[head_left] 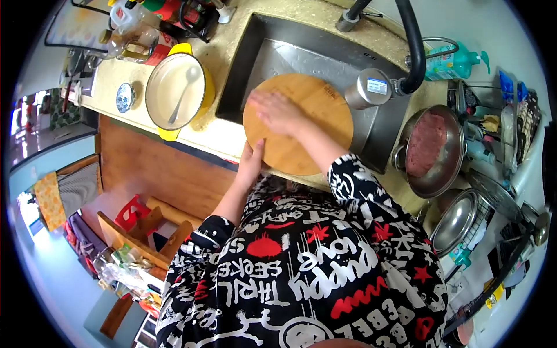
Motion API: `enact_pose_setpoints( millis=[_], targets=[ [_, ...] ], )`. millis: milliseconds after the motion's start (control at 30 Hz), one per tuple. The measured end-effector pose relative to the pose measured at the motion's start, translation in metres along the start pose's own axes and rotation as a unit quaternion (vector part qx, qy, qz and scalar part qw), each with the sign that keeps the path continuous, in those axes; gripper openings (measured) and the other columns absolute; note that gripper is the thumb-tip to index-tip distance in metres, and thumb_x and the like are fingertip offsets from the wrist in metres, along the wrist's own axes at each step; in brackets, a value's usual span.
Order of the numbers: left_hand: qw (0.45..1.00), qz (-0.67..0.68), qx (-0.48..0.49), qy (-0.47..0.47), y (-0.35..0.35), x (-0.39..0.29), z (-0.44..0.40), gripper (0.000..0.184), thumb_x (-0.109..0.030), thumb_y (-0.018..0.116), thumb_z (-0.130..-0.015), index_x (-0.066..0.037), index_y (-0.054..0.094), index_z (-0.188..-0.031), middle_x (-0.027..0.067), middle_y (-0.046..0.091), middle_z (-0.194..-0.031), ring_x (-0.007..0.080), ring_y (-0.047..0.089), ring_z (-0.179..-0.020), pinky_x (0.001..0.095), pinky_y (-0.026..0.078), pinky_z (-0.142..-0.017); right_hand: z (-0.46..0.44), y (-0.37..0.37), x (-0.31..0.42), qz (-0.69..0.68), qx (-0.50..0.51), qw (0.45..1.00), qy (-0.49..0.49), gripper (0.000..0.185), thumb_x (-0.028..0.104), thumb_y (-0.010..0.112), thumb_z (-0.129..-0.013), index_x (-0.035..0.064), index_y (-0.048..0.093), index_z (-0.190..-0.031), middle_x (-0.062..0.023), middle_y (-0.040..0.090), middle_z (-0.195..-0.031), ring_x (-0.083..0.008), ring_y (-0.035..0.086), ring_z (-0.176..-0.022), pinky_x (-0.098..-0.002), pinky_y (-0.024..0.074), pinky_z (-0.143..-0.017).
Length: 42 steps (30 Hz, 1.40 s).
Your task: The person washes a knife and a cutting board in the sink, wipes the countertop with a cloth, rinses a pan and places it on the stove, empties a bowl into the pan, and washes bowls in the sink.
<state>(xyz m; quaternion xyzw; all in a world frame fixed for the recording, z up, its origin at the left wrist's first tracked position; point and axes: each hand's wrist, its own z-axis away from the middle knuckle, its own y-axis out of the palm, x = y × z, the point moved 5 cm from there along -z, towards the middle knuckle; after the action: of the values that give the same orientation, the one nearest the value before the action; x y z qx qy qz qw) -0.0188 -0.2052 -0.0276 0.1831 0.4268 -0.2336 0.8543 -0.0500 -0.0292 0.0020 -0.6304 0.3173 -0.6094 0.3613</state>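
A round wooden board [313,136] is tilted over the front edge of the metal sink [278,52]. At its lower left rim, my left hand [251,162] grips the board, thumb on the face and fingers mostly hidden behind. My right hand [275,110] lies on the upper left part of the board's face with its fingers extended and slightly blurred. The black faucet [413,46], with a metal cylinder head [368,89], hangs over the sink right of the board. No running water is visible.
Left of the sink stands a yellow pot [203,95] with a spoon [181,104] inside, beside a small blue-white dish [125,97]. To the right are a pan holding pink meat [426,145], a metal bowl [458,223] and a green pump bottle [458,62].
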Motion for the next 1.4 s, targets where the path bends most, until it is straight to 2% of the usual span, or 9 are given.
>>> enact_pose_setpoints(
  millis=[67,267,500,700,767,833,1033,1200,1400],
  targets=[
    [0.999,0.028,-0.018,-0.031,0.007,-0.011,0.006,0.043,-0.025,0.048,-0.104,0.002,0.042,-0.136,0.0110,0.057,-0.128,0.0163,0.053,-0.115,0.0291,0.042,-0.099,-0.013,0.005,-0.051,-0.017,0.017,0.992,0.120,0.048,0.024,0.036,-0.100,0.0046,0.043,-0.144,-0.0115,0.038,-0.153,-0.0240,0.030,-0.144,-0.0404,0.0208,-0.119],
    [0.997,0.082,0.003,-0.011,0.014,-0.015,0.005,0.044,-0.027,0.049,-0.103,-0.002,0.041,-0.138,0.0090,0.058,-0.128,0.0158,0.056,-0.112,0.0299,0.048,-0.090,0.085,0.032,-0.215,-0.018,-0.034,0.913,0.407,0.057,0.045,0.043,-0.098,0.0067,0.047,-0.141,-0.0151,0.043,-0.149,-0.0310,0.043,-0.135,-0.0402,0.0330,-0.113],
    [0.992,0.058,0.095,-0.066,0.065,-0.054,-0.002,0.036,-0.026,0.052,-0.102,-0.006,0.044,-0.132,0.0045,0.061,-0.119,0.0113,0.061,-0.098,0.0264,0.051,-0.076,0.137,-0.033,-0.157,-0.114,-0.069,0.806,0.577,0.116,0.083,0.058,-0.069,0.0027,0.031,-0.149,-0.0199,0.031,-0.155,-0.0346,0.025,-0.145,-0.0469,0.0166,-0.119],
    [0.983,-0.015,0.150,-0.107,0.121,-0.054,-0.017,0.035,-0.031,0.055,-0.101,-0.011,0.047,-0.129,-0.0018,0.064,-0.100,0.0045,0.056,-0.076,0.0207,0.040,-0.058,0.123,-0.063,-0.131,-0.151,-0.204,0.844,0.472,0.102,0.062,0.079,-0.065,0.0072,0.043,-0.143,-0.0217,0.037,-0.149,-0.0360,0.032,-0.140,-0.0428,0.0284,-0.115],
    [0.977,-0.029,0.185,-0.105,0.129,-0.058,-0.015,0.038,-0.032,0.055,-0.101,-0.010,0.047,-0.130,-0.0003,0.064,-0.103,0.0061,0.058,-0.078,0.0222,0.044,-0.060,0.138,-0.058,-0.176,-0.162,-0.198,0.831,0.494,0.048,0.038,0.076,-0.075,0.0047,0.066,-0.108,-0.0200,0.061,-0.119,-0.0377,0.057,-0.112,-0.0442,0.0473,-0.095],
    [0.977,-0.044,0.173,-0.120,0.131,-0.060,-0.015,0.039,-0.033,0.055,-0.101,-0.010,0.046,-0.130,0.0007,0.064,-0.105,0.0071,0.060,-0.080,0.0230,0.047,-0.062,0.155,-0.046,-0.207,-0.177,-0.261,0.836,0.449,0.037,0.034,0.072,-0.079,0.0045,0.066,-0.102,-0.0192,0.064,-0.112,-0.0365,0.061,-0.103,-0.0454,0.0507,-0.086],
    [0.978,-0.035,0.161,-0.131,0.127,-0.069,-0.013,0.035,-0.032,0.054,-0.101,-0.010,0.046,-0.127,0.0013,0.064,-0.108,0.0085,0.062,-0.084,0.0248,0.051,-0.064,0.124,-0.033,-0.168,-0.025,-0.198,0.917,0.344,0.050,0.035,0.062,-0.087,0.0081,0.057,-0.129,-0.0150,0.057,-0.133,-0.0317,0.050,-0.126,-0.0413,0.0410,-0.104],
    [0.972,-0.045,0.178,-0.144,0.117,-0.068,-0.013,0.034,-0.030,0.053,-0.102,-0.010,0.047,-0.128,0.0032,0.064,-0.113,0.0109,0.064,-0.094,0.0271,0.055,-0.073,0.147,-0.017,-0.205,-0.114,-0.132,0.855,0.488,0.055,0.043,0.042,-0.096,0.0103,0.049,-0.140,-0.0135,0.046,-0.146,-0.0312,0.041,-0.136,-0.0412,0.0313,-0.113],
    [0.971,-0.020,0.178,-0.157,0.116,-0.055,-0.035,0.033,-0.031,0.053,-0.101,-0.010,0.050,-0.126,0.0026,0.065,-0.111,0.0112,0.065,-0.094,0.0284,0.056,-0.074,0.088,0.043,-0.148,-0.233,-0.071,0.938,0.246,0.055,0.039,0.034,-0.103,0.0123,0.033,-0.151,-0.0108,0.028,-0.158,-0.0262,0.025,-0.146,-0.0401,0.0192,-0.119]
  ],
)
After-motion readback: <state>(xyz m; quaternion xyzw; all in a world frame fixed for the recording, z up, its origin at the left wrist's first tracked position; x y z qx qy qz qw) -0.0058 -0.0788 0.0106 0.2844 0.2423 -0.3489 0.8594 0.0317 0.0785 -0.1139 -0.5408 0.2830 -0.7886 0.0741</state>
